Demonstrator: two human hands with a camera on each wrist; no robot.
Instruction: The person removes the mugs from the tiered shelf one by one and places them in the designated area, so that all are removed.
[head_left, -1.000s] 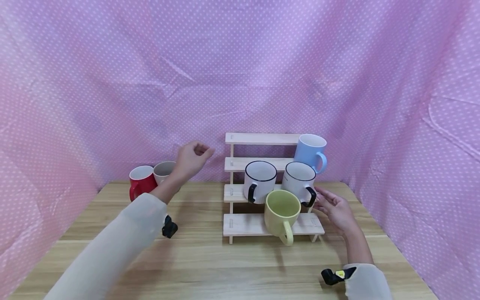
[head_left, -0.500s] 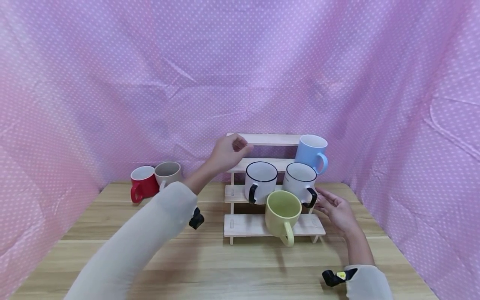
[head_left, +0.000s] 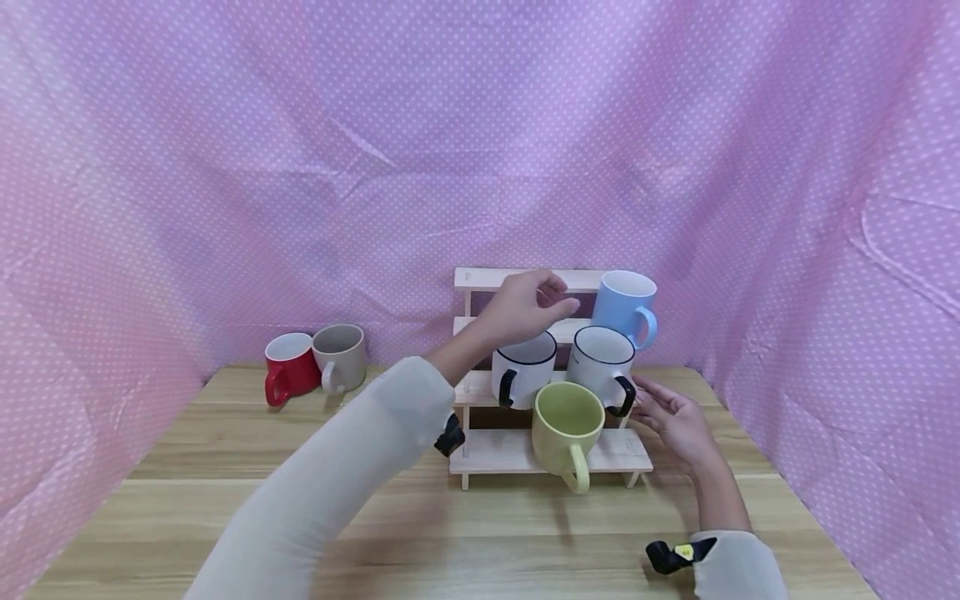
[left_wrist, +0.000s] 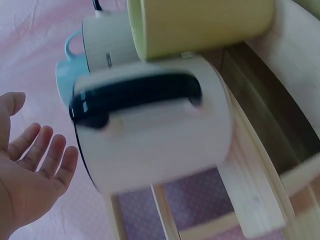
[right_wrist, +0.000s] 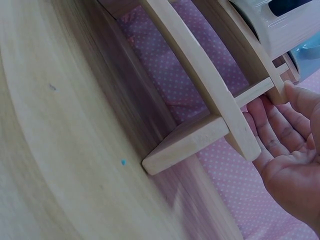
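Left hand (head_left: 528, 308) has moved right since the earlier frame, from the left end of the rack (head_left: 487, 452) to a spot in front of its upper shelves; right hand (head_left: 678, 425) and mugs unchanged. Nearest item: yellow-green mug (head_left: 562, 450) on the lowest shelf, well below the left fingers. Next shelf up: left white mug (head_left: 534, 382), directly below the left hand and partly hidden by it, and right white mug (head_left: 596, 371), its black handle just beside the right fingers. Right thumb and fingers appear to pinch the shelf end there; exact contact partly hidden. Left fingers loosely bent, slightly parted, thumb apart, nothing between them. Farther back, blue mug (head_left: 624, 302) sits on the third shelf, just right of the left fingertips with a gap showing. Red mug (head_left: 298, 372) and grey mug (head_left: 345, 367) stand on the table (head_left: 150, 517), well left of the left fingers; curtain (head_left: 480, 125) behind all. Judgement: work has shifted to the rack's upper right, likely around the blue mug, right hand probably steadying; no mug in transit.
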